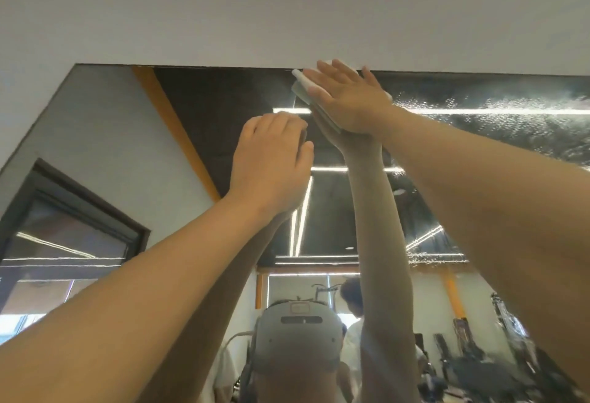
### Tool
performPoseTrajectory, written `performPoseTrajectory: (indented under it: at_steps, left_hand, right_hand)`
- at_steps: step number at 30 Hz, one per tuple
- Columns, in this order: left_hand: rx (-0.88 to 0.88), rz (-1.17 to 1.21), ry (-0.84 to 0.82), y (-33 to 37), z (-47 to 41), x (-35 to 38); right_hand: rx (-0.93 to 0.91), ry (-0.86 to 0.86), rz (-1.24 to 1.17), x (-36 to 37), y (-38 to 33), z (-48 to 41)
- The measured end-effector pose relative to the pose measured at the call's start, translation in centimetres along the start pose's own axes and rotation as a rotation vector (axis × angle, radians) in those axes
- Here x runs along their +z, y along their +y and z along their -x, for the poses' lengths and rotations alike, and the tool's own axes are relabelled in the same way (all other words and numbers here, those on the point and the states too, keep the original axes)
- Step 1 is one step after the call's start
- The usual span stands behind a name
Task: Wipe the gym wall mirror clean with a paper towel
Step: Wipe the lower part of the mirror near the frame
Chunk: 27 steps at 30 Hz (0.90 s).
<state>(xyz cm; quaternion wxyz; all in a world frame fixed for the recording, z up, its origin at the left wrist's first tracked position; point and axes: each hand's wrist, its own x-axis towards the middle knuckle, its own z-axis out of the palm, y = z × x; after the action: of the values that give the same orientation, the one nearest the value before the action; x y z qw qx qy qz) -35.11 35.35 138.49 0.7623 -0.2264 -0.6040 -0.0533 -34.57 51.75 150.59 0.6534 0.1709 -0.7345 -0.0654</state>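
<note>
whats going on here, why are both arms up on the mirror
A person is cleaning the wall mirror near its top edge. The right hand presses a folded paper towel flat against the glass just under that edge, fingers straight. The left hand rests on the glass lower and to the left, with nothing visible in it. Spray droplets cover the glass to the right of the towel, so that stretch is not yet wiped.

Seen from the head camera, a person's left hand [271, 160] and right hand [348, 102] are bare, as are both forearms [127, 291] to the frame's edge. In reflection, a pale grey headset [298, 338] covers the head, its rounded shell bearing a dark oblong slot and a small rectangular panel above.
</note>
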Motion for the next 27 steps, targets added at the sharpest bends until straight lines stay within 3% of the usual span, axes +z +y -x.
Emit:
performPoseTrajectory:
  at_steps: [10,16,27]
  left_hand:
    - [-0.057,0.032,0.014,3.4,-1.3,0.8]
    - [-0.094,0.035,0.001,7.7,-1.1,3.0]
    - [-0.122,-0.014,-0.008,8.1,-0.8,3.0]
  right_hand:
    - [0.065,0.028,-0.002,-0.3,2.9,1.3]
    - [0.107,0.021,-0.021,-1.3,10.8,4.5]
    - [0.22,0.016,-0.052,-3.7,23.4,10.0]
